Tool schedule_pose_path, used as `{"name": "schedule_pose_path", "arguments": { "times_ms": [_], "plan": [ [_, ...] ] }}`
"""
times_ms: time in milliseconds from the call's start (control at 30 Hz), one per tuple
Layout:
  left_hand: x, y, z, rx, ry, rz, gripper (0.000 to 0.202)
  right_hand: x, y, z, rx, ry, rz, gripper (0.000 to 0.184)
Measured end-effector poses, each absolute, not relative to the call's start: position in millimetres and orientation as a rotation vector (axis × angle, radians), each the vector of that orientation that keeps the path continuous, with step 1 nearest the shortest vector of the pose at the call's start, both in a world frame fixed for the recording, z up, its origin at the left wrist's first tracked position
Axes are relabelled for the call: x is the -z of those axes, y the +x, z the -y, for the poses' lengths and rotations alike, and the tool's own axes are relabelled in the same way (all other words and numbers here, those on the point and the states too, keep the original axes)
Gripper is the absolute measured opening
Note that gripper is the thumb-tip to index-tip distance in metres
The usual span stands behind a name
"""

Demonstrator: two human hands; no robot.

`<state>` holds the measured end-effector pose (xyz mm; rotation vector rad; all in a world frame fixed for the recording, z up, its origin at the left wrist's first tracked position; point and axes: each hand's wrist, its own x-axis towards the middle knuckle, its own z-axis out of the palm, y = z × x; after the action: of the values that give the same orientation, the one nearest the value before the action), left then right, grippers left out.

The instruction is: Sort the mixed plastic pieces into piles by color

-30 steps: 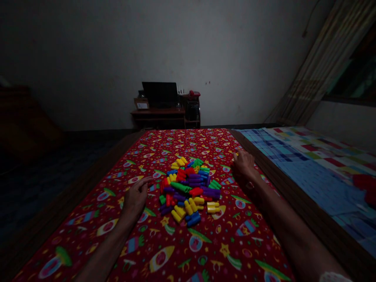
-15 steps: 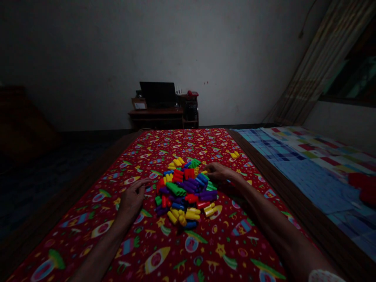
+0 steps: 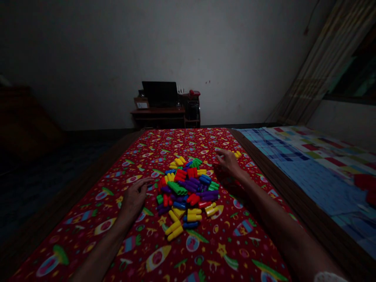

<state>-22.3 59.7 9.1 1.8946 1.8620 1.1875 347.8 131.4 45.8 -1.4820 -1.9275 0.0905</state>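
Head view: the right hand (image 3: 230, 163), open and empty, has moved away from the plastic block pile (image 3: 188, 192) to its 1 o'clock, beside paired yellow blocks (image 3: 237, 154); the left hand (image 3: 133, 199) lies open at 9 o'clock on the red printed bedsheet (image 3: 176, 266).

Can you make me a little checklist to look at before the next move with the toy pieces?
1. Left hand has nothing in its fingers: ok.
2. Right hand has its fingers off the small yellow plastic double-tube piece: cannot tell, they look very close.
3. Colourful plastic tube-shaped toy pieces sit in a heap on the red patterned bedsheet: ok.
4. Every piece is in the heap: not ok, the small yellow piece lies apart, near the right hand.
5. No piece is on the brown wooden bed edge: ok.
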Motion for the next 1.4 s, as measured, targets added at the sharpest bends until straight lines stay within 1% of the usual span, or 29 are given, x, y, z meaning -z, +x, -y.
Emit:
{"name": "schedule_pose_path", "arguments": {
  "times_ms": [100,200,267,467,567,633,767,833,933,1033,1133,1200,1300,1400],
  "plan": [
    [-8.8,-22.5,-59.3,-1.195,1.907,-1.853,0.035,-44.5,308.1,-125.9,-0.448,-1.348,2.281,0.024],
    [-7.4,-23.2,-59.6,-1.203,1.916,-1.847,0.034,-40.6,294.8,-125.8,-0.584,-1.363,2.369,0.023],
    [-7.0,-23.2,-60.0,-1.211,1.913,-1.841,0.034,-39.6,303.2,-129.1,-0.526,-1.407,2.302,0.027],
    [-9.2,-21.6,-59.0,-1.206,1.9,-1.824,0.035,-41.2,363.8,-140.1,0.055,-1.647,1.964,0.03],
    [-9.9,-21.3,-58.0,-1.208,1.911,-1.822,0.036,-42.3,379.9,-139.7,0.214,-1.734,1.852,0.03],
    [-10.4,-21.0,-57.5,-1.21,1.914,-1.812,0.036,-47.3,374.1,-139.2,0.192,-1.677,1.835,0.03],
    [-12.5,-19.3,-56.5,-1.214,1.892,-1.805,0.035,-67.3,319.2,-147.2,-0.152,-1.381,2.017,0.03],
    [-13.7,-18.4,-55.9,-1.212,1.875,-1.807,0.034,-75.4,279.3,-156.7,-0.265,-1.304,2.172,0.03],
    [-13.9,-17.7,-55.1,-1.217,1.862,-1.806,0.035,-77.1,226.8,-172.4,-0.281,-1.337,2.4,0.033],
    [-12.6,-18.2,-54.8,-1.238,1.872,-1.789,0.034,-68.8,202.1,-181.5,-0.29,-1.394,2.491,0.032],
    [-11.4,-18.5,-54.9,-1.243,1.869,-1.789,0.033,-60.6,213.9,-179.3,-0.227,-1.421,2.322,0.036],
    [-11.2,-18.3,-55.3,-1.241,1.866,-1.792,0.034,-58.1,240.2,-172.7,-0.164,-1.453,2.197,0.044],
    [-10.9,-17.9,-56.0,-1.239,1.857,-1.792,0.034,-56.9,295.6,-159.4,-0.054,-1.634,2.041,0.056],
    [-10.7,-17.9,-56.6,-1.228,1.841,-1.803,0.035,-54.7,351.1,-148.7,0.074,-1.851,1.873,0.052]
  ]
}}
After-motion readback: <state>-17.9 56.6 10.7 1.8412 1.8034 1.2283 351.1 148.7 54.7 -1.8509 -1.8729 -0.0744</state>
